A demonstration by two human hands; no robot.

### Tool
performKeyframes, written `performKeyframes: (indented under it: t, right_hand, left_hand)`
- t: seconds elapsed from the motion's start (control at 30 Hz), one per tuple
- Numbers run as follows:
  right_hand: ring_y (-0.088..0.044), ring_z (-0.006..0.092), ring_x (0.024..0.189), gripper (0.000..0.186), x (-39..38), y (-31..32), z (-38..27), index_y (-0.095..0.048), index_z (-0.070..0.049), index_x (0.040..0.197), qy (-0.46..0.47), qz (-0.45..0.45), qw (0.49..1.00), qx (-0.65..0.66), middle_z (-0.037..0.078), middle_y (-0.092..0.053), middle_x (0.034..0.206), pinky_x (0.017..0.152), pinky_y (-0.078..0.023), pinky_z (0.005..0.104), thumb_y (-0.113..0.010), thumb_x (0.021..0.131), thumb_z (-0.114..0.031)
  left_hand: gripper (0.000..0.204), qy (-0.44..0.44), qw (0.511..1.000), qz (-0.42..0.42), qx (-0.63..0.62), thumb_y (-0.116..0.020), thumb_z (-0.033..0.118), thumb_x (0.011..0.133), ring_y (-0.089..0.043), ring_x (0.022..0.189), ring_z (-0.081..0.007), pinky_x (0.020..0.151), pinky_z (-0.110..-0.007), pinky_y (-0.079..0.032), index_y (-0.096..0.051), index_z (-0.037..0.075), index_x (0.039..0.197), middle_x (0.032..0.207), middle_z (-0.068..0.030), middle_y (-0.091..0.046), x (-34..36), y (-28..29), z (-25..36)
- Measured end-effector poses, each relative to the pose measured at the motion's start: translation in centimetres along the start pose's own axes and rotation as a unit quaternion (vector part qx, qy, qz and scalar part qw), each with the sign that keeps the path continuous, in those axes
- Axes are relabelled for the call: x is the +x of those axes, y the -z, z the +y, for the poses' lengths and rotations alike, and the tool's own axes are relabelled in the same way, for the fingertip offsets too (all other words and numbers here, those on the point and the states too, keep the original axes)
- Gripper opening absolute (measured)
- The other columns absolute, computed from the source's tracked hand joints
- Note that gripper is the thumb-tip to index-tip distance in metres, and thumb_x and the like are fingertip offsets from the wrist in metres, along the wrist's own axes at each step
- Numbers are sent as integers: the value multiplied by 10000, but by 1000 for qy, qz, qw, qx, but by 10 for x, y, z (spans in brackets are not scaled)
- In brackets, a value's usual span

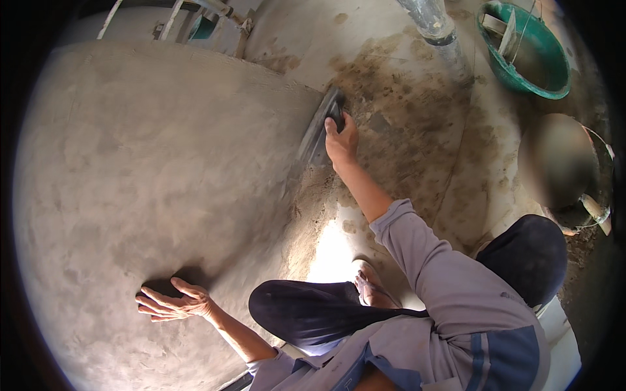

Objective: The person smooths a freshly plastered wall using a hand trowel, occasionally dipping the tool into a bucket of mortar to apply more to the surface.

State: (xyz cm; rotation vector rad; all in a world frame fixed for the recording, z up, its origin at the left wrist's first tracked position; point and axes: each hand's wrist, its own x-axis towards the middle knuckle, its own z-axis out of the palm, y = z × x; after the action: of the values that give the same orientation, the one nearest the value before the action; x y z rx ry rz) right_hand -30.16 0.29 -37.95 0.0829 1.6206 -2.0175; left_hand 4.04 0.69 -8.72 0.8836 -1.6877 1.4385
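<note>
A broad grey plastered wall [163, 163] fills the left half of the view, its surface smeared and mottled. Against its lower right edge lies a plastering trowel [317, 130] with a long flat blade and a dark handle. My right hand [343, 140] is wrapped round that handle, arm stretched forward. Low on the left, my left hand [176, 303] has its fingers spread at the wall, a dark shadow beside it; whether the palm touches the plaster I cannot tell. Nothing shows in that hand.
Wet mortar stains and crumbs cover the floor [417, 124] beside the wall. A green tub [557, 72] with boards in it stands at the far right. Nearer is a bucket [559, 159] with a wire handle. A grey pipe [430, 23] rises at the top. My knees and sandalled foot are close below.
</note>
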Motion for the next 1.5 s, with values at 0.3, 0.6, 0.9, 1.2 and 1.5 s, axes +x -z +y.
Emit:
performKeyframes:
  t: [0.3, 0.6, 0.9, 1.2, 1.5]
  right_hand:
    - [-634, 344, 1014, 464, -64, -60, -131, -570, 5, 1259, 368, -46, 928, 35, 184, -613, 1030, 858, -531, 459, -653, 976, -354]
    - [-543, 366, 1248, 658, -57, 0, -40, -338, 5, 1481, -23, -71, 996, 58, 247, -458, 1413, 1039, -474, 462, -546, 1028, -425]
    - [-597, 290, 1115, 476, -55, -23, -42, -580, -31, 1293, 70, -68, 995, -34, 171, -588, 1212, 980, -511, 423, -651, 984, -386]
    - [-603, 334, 1068, 531, -119, -16, -59, -448, 4, 1396, 226, -203, 945, 120, 214, -540, 1219, 924, -522, 495, -613, 990, -294]
    - [-573, 322, 1042, 555, -72, -20, -13, -444, 34, 1422, 237, -71, 968, -47, 184, -516, 1155, 901, -501, 436, -601, 991, -279]
  left_hand:
    - [716, 7, 1000, -11, 4, -459, 624, 995, -294, 1502, -396, 1174, -650, -167, -498, 117, 1499, 1589, -146, -403, -1, 5, -2]
    - [739, 11, 1000, -15, 9, -441, 655, 988, -275, 1510, -396, 1173, -666, -144, -488, 132, 1509, 1599, -143, -388, -2, 3, -7]
    - [782, 5, 1000, -18, 6, -433, 683, 974, -248, 1520, -396, 1173, -677, -124, -468, 128, 1523, 1614, -138, -365, -1, 3, -7]
    - [779, 15, 999, -35, 11, -405, 674, 992, -218, 1535, -369, 1190, -652, -97, -462, 109, 1526, 1617, -165, -347, -6, 6, -7]
    - [786, 34, 999, -24, -7, -382, 706, 975, -237, 1526, -385, 1173, -687, -87, -500, 133, 1500, 1608, -127, -376, -2, 2, -2]
